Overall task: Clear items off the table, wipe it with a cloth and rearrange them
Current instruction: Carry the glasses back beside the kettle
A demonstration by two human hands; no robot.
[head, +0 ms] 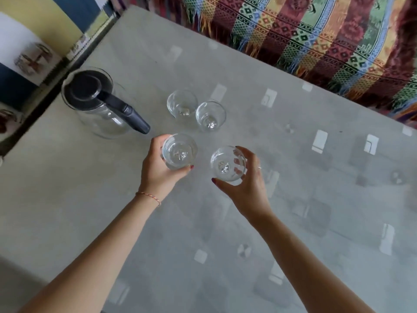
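On the grey table (293, 199), my left hand (158, 170) grips a clear drinking glass (179, 151) round its side. My right hand (246, 184) holds a second clear glass (226, 164), thumb on the near side and fingers on the far side. Two more clear glasses stand upright just beyond them, one (181, 103) on the left and one (210, 116) on the right, close together. A glass jug (99, 109) with a black lid and dark handle stands at the left, the handle pointing towards my left hand. No cloth is in view.
The table is covered by a translucent grey cover with pale square patterns. A colourful striped woven throw (316, 35) with a fringe hangs along the far edge. A dark strip and patterned wall (29, 53) run along the left edge.
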